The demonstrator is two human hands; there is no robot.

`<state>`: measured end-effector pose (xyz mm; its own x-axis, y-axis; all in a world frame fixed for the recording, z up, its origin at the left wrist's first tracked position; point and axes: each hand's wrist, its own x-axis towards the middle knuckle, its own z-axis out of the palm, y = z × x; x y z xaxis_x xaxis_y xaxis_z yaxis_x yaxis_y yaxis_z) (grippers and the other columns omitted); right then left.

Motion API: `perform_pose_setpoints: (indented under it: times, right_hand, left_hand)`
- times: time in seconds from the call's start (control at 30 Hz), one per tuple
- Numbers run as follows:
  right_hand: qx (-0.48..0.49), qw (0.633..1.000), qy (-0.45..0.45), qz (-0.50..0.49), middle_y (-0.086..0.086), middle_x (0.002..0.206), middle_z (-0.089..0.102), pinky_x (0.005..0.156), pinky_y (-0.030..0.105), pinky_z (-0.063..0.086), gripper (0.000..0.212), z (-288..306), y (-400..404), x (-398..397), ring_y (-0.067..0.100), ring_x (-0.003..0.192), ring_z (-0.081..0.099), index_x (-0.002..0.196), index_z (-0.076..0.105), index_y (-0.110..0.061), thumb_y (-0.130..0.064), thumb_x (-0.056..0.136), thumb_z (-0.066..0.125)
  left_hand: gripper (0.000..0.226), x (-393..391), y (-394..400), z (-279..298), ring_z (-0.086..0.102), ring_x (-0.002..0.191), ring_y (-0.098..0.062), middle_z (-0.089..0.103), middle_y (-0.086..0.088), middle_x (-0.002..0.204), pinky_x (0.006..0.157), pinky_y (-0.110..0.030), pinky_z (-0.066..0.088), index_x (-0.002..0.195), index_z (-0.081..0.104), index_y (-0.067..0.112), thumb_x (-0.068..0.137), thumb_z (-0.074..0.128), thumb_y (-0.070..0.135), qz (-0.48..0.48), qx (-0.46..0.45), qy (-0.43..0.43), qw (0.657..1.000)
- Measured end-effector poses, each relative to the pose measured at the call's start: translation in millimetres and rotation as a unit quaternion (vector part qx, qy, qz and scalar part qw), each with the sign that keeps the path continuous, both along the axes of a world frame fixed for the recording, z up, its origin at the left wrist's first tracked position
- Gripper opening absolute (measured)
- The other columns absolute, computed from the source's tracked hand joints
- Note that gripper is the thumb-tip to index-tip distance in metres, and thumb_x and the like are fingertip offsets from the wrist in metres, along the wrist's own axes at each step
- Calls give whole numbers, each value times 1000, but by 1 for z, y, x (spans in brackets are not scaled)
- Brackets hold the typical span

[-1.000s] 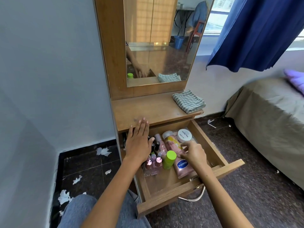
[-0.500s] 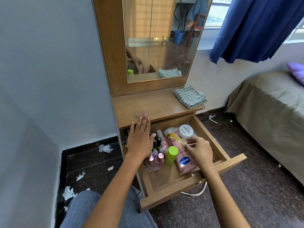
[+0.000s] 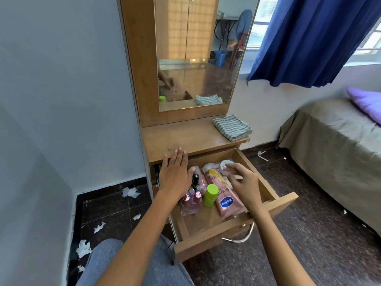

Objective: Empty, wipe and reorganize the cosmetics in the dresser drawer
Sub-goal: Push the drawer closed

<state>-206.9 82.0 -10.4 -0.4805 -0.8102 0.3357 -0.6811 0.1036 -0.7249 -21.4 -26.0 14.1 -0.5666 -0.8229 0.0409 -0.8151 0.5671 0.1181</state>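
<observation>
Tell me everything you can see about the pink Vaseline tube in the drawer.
The Vaseline tube is a glossy pink squeeze tube, seemingly soft plastic, with a blue oval logo and partly hidden lettering along its body. It lies flat on the floor of the open wooden drawer, slanting from the front right toward the back. The green-capped bottle stands just to its left, and a yellow-and-pink bottle lies beyond it. The right hand reaches above its far end and hides it, so any contact cannot be told.

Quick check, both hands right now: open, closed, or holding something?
Left hand: open, fingers straight, over the drawer's back left.
Right hand: open, fingers loosely curled above the white jar, holding nothing.
</observation>
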Motion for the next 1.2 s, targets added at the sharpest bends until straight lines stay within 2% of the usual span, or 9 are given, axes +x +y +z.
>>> perform_pose_setpoints:
  times: [0.17, 0.23, 0.3, 0.4, 0.47, 0.6, 0.7, 0.8, 1.2]
  right_hand:
    - [18, 995, -48, 90, -11, 95, 73, 78, 14, 52, 36, 30, 59, 15, -2, 90, 67, 100, 74, -17, 10, 83, 57]
    - [11, 998, -35, 58, -14, 85, 73, 72, 10, 48, 38, 21, 89, 18, -3, 82, 67, 87, 76, -18, 15, 78, 57]
    - [-16, 1000, 4, 1, -20, 81, 70, 68, 13, 48, 38, 1, 119, 26, -3, 77, 66, 80, 72, -23, 13, 75, 60]
    - [-60, 993, 61, -85, -13, 98, 68, 83, 17, 48, 23, -42, 156, 50, 12, 92, 66, 95, 71, -18, -7, 79, 57]
    - [-66, 988, 72, -119, 2, 123, 62, 101, 12, 36, 37, -75, 170, 63, 23, 114, 58, 115, 67, -10, -19, 85, 47]
    - [-3, 991, 127, -37, 13, 160, 15, 116, 37, 22, 56, -129, 170, 75, 29, 147, 19, 150, 29, -24, -26, 95, 38]
    - [25, 988, 153, -20, 8, 163, -2, 115, 42, 14, 64, -146, 154, 75, 28, 150, 4, 154, 8, -29, -29, 96, 35]
    - [42, 983, 176, -10, 14, 162, -2, 116, 47, 14, 67, -151, 140, 71, 31, 149, 0, 155, 6, -24, -28, 96, 37]
    - [69, 976, 206, 23, 16, 161, 0, 114, 50, 22, 59, -141, 79, 55, 29, 150, 2, 154, 11, -21, -37, 99, 29]
  left_hand:
    - [58, 3, 100, 8, -3, 146, -18, -3, -5, 158, 117, -40, -2, 150, 6, 13, 101, 20, 40, -35, -51, 133, 989]
    - [58, -3, 157, -13, 12, 145, -23, 16, -9, 156, 117, -47, 16, 148, 25, 10, 97, 33, 38, -76, -86, 182, 977]
    - [64, -8, 205, -39, 20, 144, -24, 25, -10, 155, 115, -45, 20, 145, 34, 9, 90, 37, 40, -134, -65, 197, 969]
    - [81, -9, 243, -76, 17, 144, -24, 15, -13, 158, 114, -40, 11, 148, 23, 5, 80, 40, 44, -159, -66, 127, 977]
    - [94, -6, 246, -98, 9, 145, -27, 2, -16, 158, 116, -42, 1, 150, 4, 2, 79, 47, 46, -152, -54, 85, 983]
    - [90, 4, 234, -123, -24, 141, -27, -28, -15, 152, 109, -49, -24, 150, 5, 9, 87, 57, 47, -94, -48, 7, 994]
    - [80, 11, 215, -128, -45, 130, -25, -46, -11, 142, 99, -49, -37, 147, -11, 11, 97, 43, 43, -54, -93, -22, 994]
    - [85, 17, 203, -136, -47, 128, -23, -48, -7, 142, 96, -49, -39, 143, -29, 7, 100, 37, 38, -61, -108, -42, 991]
    - [79, 15, 144, -120, -40, 134, -19, -42, -4, 148, 105, -47, -28, 145, -24, 8, 99, 36, 29, -49, -147, -64, 986]
